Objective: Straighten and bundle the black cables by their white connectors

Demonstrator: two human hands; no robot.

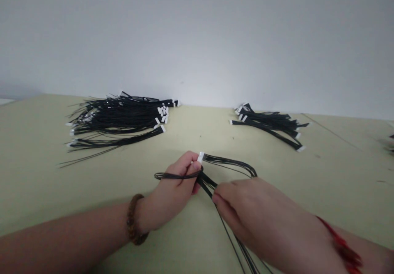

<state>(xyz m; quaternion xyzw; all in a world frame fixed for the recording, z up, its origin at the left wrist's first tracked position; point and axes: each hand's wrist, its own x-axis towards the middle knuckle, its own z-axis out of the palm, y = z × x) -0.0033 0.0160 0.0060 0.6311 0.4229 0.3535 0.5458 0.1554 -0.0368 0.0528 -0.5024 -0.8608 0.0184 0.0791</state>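
On the left of the pale yellow-green tabletop (61, 192) lies a large pile of thin black wire bundles with small white plastic connectors (123, 116); one separate black bundle with white ends (135, 139) lies just in front of it.

Nearer the wearer, the left hand (172, 192), below a brown beaded bracelet (132, 220) on the wrist, is closed in a pinch, thumb against fingers. It has hold of a flat white rectangular plastic connector (200, 158) belonging to a harness of slim black wires (227, 160). This harness looks very light; its strands should bend softly, spring a little and slide over one another, while the connector should be rigid, with the wire joints probably its weakest place. The connector body seems the surest hold, with the strands best gathered together rather than tugged singly.

The connector stands at the left thumb tip. One black loop crosses the back of that hand; other strands arch rightward or run down beneath the right hand (258, 212). That hand is curled shut around the wires, though its fingertips are largely hidden. A red cord bracelet (341, 243) circles its wrist.

Beyond the right hand, well apart, lies a smaller pile of similar black bundles with white connectors (271, 122).
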